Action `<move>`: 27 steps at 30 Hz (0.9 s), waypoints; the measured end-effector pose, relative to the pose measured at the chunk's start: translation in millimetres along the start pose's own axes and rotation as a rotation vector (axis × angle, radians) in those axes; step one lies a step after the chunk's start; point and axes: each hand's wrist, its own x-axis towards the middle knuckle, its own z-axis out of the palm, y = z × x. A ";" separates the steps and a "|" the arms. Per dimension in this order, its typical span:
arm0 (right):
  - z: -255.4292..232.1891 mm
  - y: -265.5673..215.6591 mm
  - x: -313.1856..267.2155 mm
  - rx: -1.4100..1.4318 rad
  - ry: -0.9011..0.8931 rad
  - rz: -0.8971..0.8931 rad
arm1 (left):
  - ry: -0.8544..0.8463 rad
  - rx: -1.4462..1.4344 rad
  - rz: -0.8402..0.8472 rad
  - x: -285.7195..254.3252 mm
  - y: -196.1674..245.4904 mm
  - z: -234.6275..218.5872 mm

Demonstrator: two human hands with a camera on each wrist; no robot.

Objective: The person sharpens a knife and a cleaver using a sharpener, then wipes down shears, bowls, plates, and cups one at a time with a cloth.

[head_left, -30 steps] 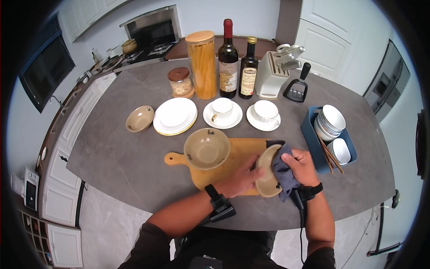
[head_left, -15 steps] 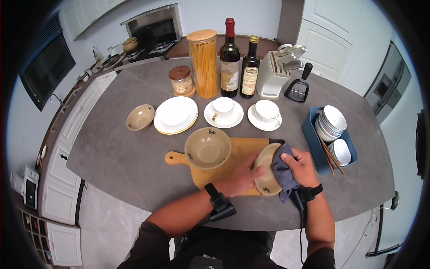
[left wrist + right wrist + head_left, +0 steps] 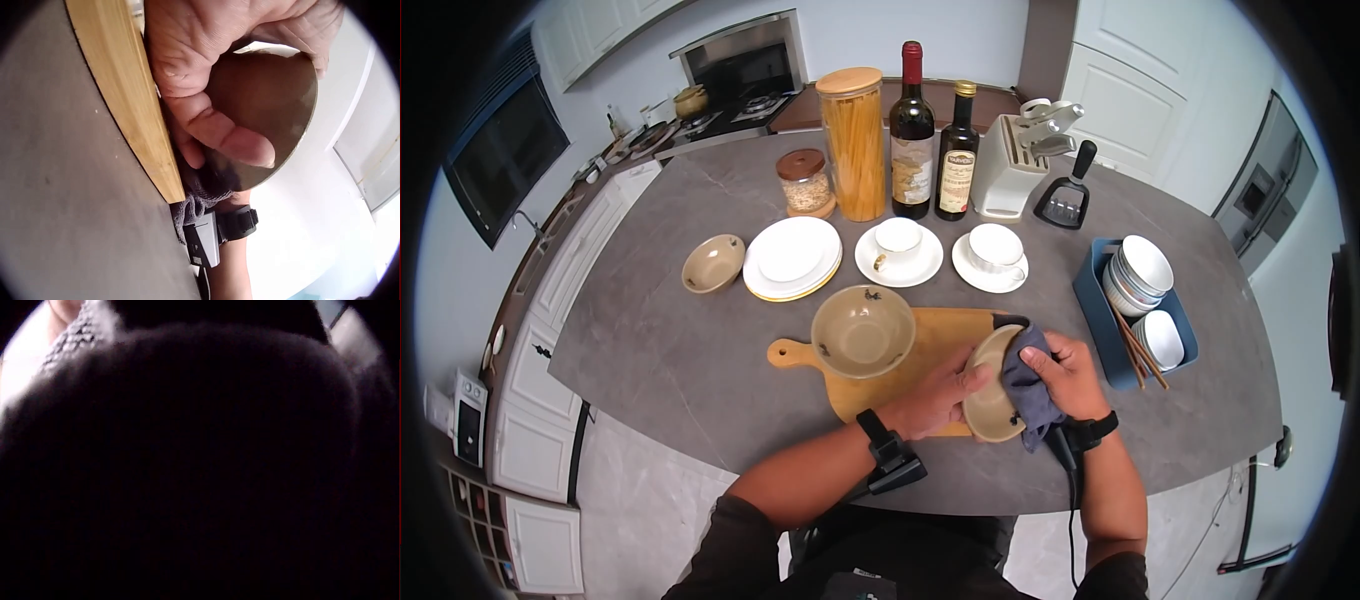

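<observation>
My left hand [image 3: 945, 392] grips a small tan bowl [image 3: 988, 392] tilted on its edge over the right end of a wooden cutting board [image 3: 940, 340]. In the left wrist view the thumb and fingers [image 3: 212, 125] curl round the bowl [image 3: 275, 112] beside the board [image 3: 125, 94]. My right hand [image 3: 1065, 375] presses a grey cloth [image 3: 1025, 385] against the bowl's inner side. A larger tan bowl [image 3: 862, 330] sits upright on the board's left part. The right wrist view is almost wholly dark, covered by the cloth [image 3: 200, 462].
Behind the board stand a small tan bowl [image 3: 712, 263], stacked white plates [image 3: 792, 257] and two cups on saucers [image 3: 898, 250]. Further back are jars, two bottles [image 3: 910, 130] and a knife block [image 3: 1012, 160]. A blue bin [image 3: 1100, 310] with white bowls and chopsticks sits at right.
The tilted bowl and both hands have shifted slightly left and up over the board; the cloth has moved along the bowl's inside.
</observation>
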 end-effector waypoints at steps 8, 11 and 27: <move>5.8 -9.9 -1.3 0.108 0.017 0.073 | 0.092 0.526 0.428 2.4 -2.5 5.7; 4.1 -8.0 -1.3 0.063 0.035 0.045 | -0.014 0.056 0.148 1.0 -3.4 -2.2; 7.0 -3.5 0.0 0.049 -0.006 0.024 | 0.016 -0.002 -0.009 -2.8 5.3 5.7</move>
